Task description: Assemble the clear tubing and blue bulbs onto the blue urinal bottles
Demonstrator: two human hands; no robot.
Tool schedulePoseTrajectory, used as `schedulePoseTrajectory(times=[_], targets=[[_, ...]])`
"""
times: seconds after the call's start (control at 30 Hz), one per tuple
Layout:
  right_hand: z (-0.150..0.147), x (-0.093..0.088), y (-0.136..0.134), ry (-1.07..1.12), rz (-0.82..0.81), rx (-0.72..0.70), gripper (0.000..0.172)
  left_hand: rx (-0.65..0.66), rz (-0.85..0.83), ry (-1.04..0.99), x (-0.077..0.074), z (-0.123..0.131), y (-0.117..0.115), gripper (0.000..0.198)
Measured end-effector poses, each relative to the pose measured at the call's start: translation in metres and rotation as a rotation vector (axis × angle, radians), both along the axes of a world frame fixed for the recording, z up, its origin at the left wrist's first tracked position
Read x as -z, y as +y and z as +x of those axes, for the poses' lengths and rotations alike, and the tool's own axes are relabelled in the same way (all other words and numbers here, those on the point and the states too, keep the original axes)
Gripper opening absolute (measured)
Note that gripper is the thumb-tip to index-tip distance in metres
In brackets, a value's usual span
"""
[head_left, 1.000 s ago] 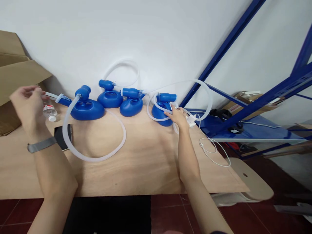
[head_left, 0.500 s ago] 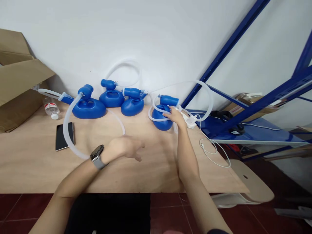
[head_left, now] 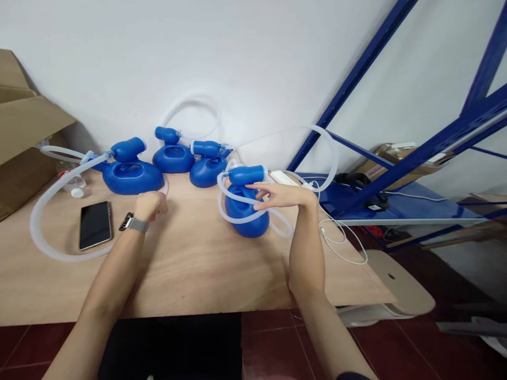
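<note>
Several blue portable urinals with clear white tubes stand on the wooden table. My right hand [head_left: 283,195] reaches over the nearest urinal [head_left: 253,224], thumb and index finger spread around its handle area and touching its looped tube [head_left: 237,217]. The urinal's blue spout [head_left: 249,174] points right. My left hand [head_left: 152,206], fingers curled in, is just in front of the leftmost urinal [head_left: 134,182]. A long tube [head_left: 37,221] from that urinal loops left and passes under my left forearm. What the left fingers hold is hidden. Two other urinals [head_left: 174,161] [head_left: 208,174] stand near the wall.
A phone [head_left: 95,224] lies inside the left tube loop. A clear bottle [head_left: 75,184] lies by a cardboard box [head_left: 27,142]. To the right are a white power strip [head_left: 283,178], a cable [head_left: 344,253], a blue shelf [head_left: 396,208] and a stool [head_left: 400,285].
The right-hand urinal has come nearer to me under my right hand. My left hand has moved left, its fingers now curled. The left tube loop has swung out left around the phone.
</note>
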State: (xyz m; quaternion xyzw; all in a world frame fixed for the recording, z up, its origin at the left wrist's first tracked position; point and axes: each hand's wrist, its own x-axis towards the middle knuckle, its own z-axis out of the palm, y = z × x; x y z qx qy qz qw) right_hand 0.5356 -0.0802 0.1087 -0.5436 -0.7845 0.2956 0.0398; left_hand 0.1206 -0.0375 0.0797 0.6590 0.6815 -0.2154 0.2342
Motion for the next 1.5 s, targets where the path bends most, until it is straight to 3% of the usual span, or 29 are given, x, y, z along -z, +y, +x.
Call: schedulePoseTrajectory(times=[0.1,0.17,0.27,0.33,0.43,0.53,0.63,0.77,0.83,0.9,1.03,1.1,1.17,1.3,1.5], targets=[[-0.030,-0.004,-0.008,-0.008,0.025,-0.110,0.109,-0.029,0.023,-0.049,-0.007,-0.010,0.000,0.029],[-0.045,-0.006,-0.012,-0.012,0.017,-0.161,0.108,0.036,0.128,-0.165,-0.009,-0.006,-0.003,0.050],[-0.058,-0.003,-0.011,-0.007,0.051,-0.217,0.104,0.208,0.491,-0.474,-0.004,0.012,-0.006,0.079],[-0.060,0.002,-0.006,0.013,0.075,-0.274,0.093,0.294,0.695,-0.659,0.004,0.027,-0.005,0.085],[-0.053,0.011,0.003,0.067,0.054,-0.371,0.078,0.357,0.786,-0.765,0.019,0.042,0.003,0.078],[-0.042,0.018,0.013,0.137,0.014,-0.432,0.085,0.325,0.793,-0.756,0.025,0.041,0.013,0.060],[-0.031,0.024,0.025,0.238,-0.099,-0.534,0.105,0.343,0.800,-0.838,0.019,0.028,0.016,0.042],[-0.022,0.025,0.035,0.357,-0.246,-0.657,0.116,0.397,0.808,-0.912,0.004,0.016,0.007,0.026],[-0.017,0.016,0.027,0.359,-0.240,-0.621,0.114,0.437,0.833,-0.855,-0.002,0.016,0.002,0.020],[-0.014,0.003,0.009,0.339,-0.106,-0.469,0.100,0.494,0.872,-0.750,-0.005,0.019,-0.003,0.016],[-0.025,-0.016,-0.033,0.253,0.537,-0.029,0.068,0.585,0.936,-0.521,-0.009,0.029,-0.011,0.014],[-0.042,-0.013,-0.040,0.169,0.758,0.044,0.067,0.629,0.943,-0.478,-0.009,0.034,-0.014,0.016],[-0.061,-0.003,-0.033,0.100,0.749,-0.017,0.072,0.662,0.951,-0.466,-0.008,0.038,-0.017,0.016],[-0.084,0.019,-0.002,0.000,0.530,-0.126,0.083,0.687,1.027,-0.429,-0.006,0.040,-0.020,0.017],[-0.077,0.025,0.012,0.066,0.576,-0.185,0.080,0.713,1.040,-0.579,-0.003,0.038,-0.015,0.021]])
